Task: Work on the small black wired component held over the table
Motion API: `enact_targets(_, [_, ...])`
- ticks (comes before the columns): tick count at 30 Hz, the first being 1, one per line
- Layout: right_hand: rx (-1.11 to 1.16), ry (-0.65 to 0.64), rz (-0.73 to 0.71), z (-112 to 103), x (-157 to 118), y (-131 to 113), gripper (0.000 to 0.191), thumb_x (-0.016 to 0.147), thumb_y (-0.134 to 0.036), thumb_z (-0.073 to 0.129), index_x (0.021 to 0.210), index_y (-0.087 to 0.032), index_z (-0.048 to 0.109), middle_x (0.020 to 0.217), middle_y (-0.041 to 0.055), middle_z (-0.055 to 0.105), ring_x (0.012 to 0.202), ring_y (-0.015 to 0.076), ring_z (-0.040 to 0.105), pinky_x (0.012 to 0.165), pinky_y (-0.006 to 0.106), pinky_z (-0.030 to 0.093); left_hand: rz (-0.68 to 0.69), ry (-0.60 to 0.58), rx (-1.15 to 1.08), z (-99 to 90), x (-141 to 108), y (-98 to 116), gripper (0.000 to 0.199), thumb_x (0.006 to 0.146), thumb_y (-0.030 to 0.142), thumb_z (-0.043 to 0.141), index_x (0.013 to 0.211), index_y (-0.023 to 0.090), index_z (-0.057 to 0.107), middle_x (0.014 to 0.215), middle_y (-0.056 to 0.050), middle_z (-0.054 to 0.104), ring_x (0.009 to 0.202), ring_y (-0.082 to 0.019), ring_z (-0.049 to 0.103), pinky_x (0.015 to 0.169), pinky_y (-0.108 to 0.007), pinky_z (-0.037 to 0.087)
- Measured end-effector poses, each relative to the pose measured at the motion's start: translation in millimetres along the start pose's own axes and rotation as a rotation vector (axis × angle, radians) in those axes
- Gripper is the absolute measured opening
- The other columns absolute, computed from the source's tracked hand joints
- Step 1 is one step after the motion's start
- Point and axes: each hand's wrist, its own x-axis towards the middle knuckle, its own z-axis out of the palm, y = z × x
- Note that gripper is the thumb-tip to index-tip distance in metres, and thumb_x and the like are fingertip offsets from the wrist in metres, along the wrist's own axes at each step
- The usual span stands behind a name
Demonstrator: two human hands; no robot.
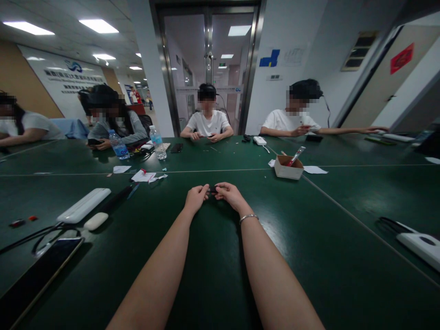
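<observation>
Both my arms reach forward over the green table (213, 256). My left hand (196, 198) is closed, with thumb and fingers pinching one end of a small black object (212, 189). From the other side my right hand (231, 196) grips the same object, its fingers bent around it. The object is held just above or on the tabletop; which of the two I cannot tell. It is too small and too covered by my fingers to name its kind. A silver bracelet (249, 217) circles my right wrist.
To the left lie a phone (44, 270), a white power bank (84, 205), a white oval case (96, 221) and cables. Ahead are paper scraps (144, 176), two bottles (158, 143) and a small cardboard box (288, 170). Several people sit across the table. A white device (421, 247) lies right.
</observation>
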Motion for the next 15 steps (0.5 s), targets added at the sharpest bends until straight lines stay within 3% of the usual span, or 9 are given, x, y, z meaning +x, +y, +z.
enact_targets(7, [-0.013,-0.057,-0.058,-0.8,-1.6,1.3,0.030,0.067,-0.022,0.076,0.093,-0.017,0.062,0.070,0.0007,0.067,0.058,0.0099,0.063,0.055,0.021,0.052,-0.011,0.032,0.079,-0.2,-2.2,4.8,0.057,0.085,0.062,0.035,0.067,0.016,0.063,0.054,-0.001,0.060,0.050,-0.014,0.054,0.053,-0.026,0.036])
enact_targets(15, [-0.048,-0.105,-0.139,7.1,-5.4,-1.9,0.036,0.064,-0.025,0.076,0.095,-0.021,0.057,0.082,-0.0005,0.065,0.059,0.0095,0.063,0.052,0.020,0.047,-0.085,0.130,0.024,-0.3,2.5,5.3,0.051,0.085,0.055,0.037,0.057,0.017,0.059,0.049,-0.001,0.056,0.048,-0.014,0.052,0.053,-0.026,0.036])
